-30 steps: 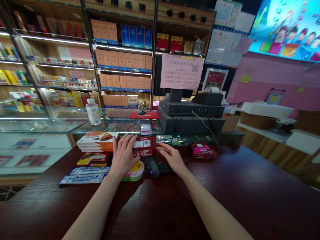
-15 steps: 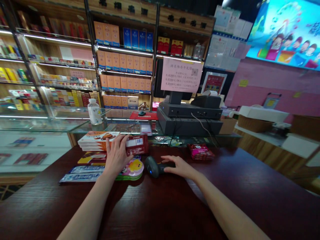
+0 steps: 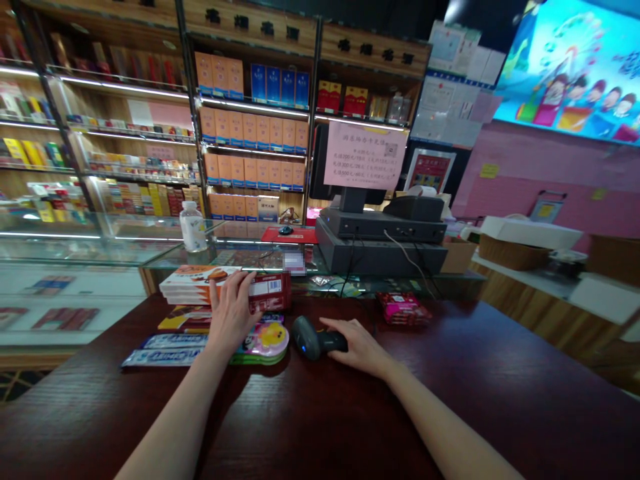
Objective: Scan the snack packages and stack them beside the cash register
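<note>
Left hand [image 3: 231, 317] sits with its fingers spread around the end of a red carton [image 3: 270, 292], at lower centre of the frame, hard beside a stack of orange boxes [image 3: 200, 283]. Right hand [image 3: 357, 345] curls over the handle of a black barcode scanner [image 3: 316, 338], just right of a round duck-printed package [image 3: 267, 342]. Both rest on the dark wooden desk [image 3: 320, 413], with blue packets [image 3: 165, 350] at lower left and pink packets [image 3: 404, 309] farther right.
</note>
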### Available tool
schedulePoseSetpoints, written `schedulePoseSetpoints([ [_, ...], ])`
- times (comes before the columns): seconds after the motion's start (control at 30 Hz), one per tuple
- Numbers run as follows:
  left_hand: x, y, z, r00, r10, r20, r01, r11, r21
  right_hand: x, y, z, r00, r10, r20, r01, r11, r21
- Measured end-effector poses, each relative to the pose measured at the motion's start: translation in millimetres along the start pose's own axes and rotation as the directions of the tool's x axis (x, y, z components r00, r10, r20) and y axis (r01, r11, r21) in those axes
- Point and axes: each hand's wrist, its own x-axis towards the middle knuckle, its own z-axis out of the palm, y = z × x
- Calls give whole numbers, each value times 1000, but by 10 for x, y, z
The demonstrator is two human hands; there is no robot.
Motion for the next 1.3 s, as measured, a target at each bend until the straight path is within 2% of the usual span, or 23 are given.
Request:
schedulePoseSetpoints([
  [0.2, -13, -15, 19, 1000, -1, 1, 1, 1000, 22, 52, -65, -187, 996, 38, -81, -33, 998, 57],
  [0.47, -29, -16, 47, 1000, -7, 10, 7, 1000, -4, 255, -281, -455, 994, -21, -107, 45, 972, 231],
  [0.67, -39, -37, 39, 1000, -7, 1, 7, 1000, 1, 341, -291, -472, 995, -83, -54, 96, 938, 334],
  [1.3, -55, -59, 89, 999, -31, -13, 31, 1000, 2, 318, -319, -491, 995, -59, -80, 84, 928, 363],
])
